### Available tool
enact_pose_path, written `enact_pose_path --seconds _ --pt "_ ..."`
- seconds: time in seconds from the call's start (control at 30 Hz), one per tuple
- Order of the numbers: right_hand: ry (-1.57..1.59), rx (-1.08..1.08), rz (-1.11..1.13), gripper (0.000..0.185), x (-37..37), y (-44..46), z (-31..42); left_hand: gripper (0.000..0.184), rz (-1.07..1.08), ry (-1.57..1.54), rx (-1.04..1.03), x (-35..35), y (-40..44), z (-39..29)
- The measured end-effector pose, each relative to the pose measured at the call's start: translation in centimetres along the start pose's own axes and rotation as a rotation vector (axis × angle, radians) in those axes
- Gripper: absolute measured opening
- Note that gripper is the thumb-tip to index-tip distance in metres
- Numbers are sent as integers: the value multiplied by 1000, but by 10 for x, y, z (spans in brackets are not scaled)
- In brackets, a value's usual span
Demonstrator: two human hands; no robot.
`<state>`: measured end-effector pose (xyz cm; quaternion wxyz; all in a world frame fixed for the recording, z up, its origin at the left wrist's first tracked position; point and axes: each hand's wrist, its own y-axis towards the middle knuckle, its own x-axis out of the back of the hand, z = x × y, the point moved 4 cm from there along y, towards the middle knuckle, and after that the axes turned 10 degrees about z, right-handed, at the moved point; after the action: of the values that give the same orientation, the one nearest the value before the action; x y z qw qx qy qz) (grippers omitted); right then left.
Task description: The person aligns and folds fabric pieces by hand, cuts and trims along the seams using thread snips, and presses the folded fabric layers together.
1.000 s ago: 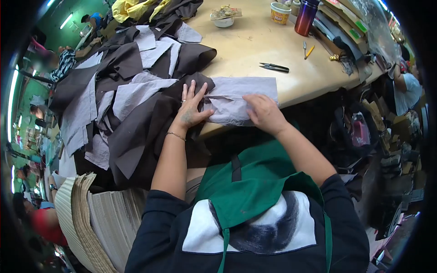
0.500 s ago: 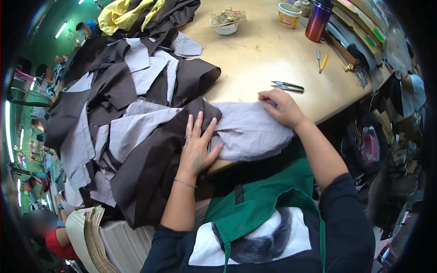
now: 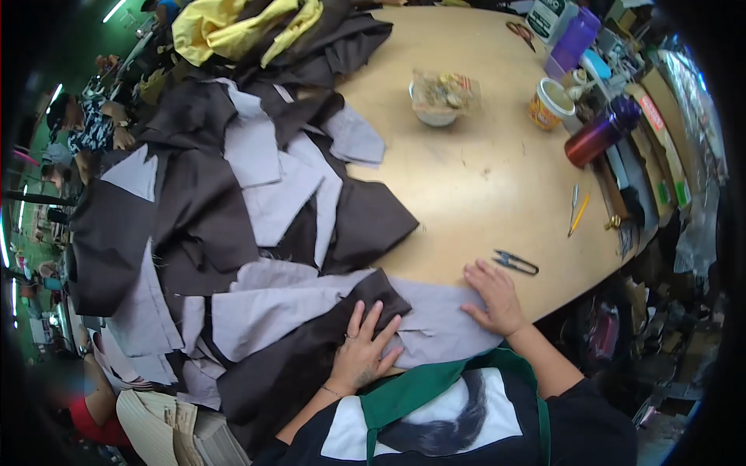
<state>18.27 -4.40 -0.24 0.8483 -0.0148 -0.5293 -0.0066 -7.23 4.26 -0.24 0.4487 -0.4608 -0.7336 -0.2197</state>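
Note:
My left hand point(image 3: 367, 348) lies flat with fingers spread, pressing on dark brown cloth point(image 3: 299, 377) where it overlaps a grey cloth piece point(image 3: 439, 322). To the right, my right hand point(image 3: 495, 301) rests at the far right edge of that grey piece, fingers stretched out and thumb apart. Just beyond its fingertips lie thread snips point(image 3: 516, 262) on the table. A heap of dark brown and grey fabric pieces point(image 3: 202, 202) spreads out to the left of both hands.
Yellow cloth point(image 3: 225, 35) lies at the back left of the table point(image 3: 482, 186). A bowl point(image 3: 435, 116) with a scrap-covered card, a tub point(image 3: 550, 105), a bottle point(image 3: 598, 136) and a yellow pencil point(image 3: 579, 215) stand or lie farther right. A person's red sleeve point(image 3: 97, 419) shows lower left.
The view has tilted up, so the table and hands sit lower in it. My right hand's fingers, bent at the cloth's edge before, now lie straighter. My left hand stays spread on the cloth.

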Motion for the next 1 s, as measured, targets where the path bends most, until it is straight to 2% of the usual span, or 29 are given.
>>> enact_pose_path --seconds 0.4,0.6,0.7,0.77,0.83,0.87,0.93,1.0 --pt "24 0 -58 57 -5 0 -4 51 -38 -37 -44 2 4 4" --pt "-87 87 -202 44 -10 4 -5 51 -166 17 -63 0 6 4" --pt "-145 189 -215 34 -7 25 -4 51 -249 102 -10 0 15 5" --pt "-201 278 -299 28 4 37 -5 53 -264 236 25 4 21 -2" --pt "-199 320 -419 24 21 33 3 54 -213 228 175 12 17 -16" --pt "-73 332 -447 23 24 22 7 55 -182 221 252 14 13 -23" --pt "154 374 -505 21 33 10 12 41 -363 271 81 22 7 -45" --pt "230 479 -403 21 27 -1 26 32 -473 193 -89 22 1 -62"
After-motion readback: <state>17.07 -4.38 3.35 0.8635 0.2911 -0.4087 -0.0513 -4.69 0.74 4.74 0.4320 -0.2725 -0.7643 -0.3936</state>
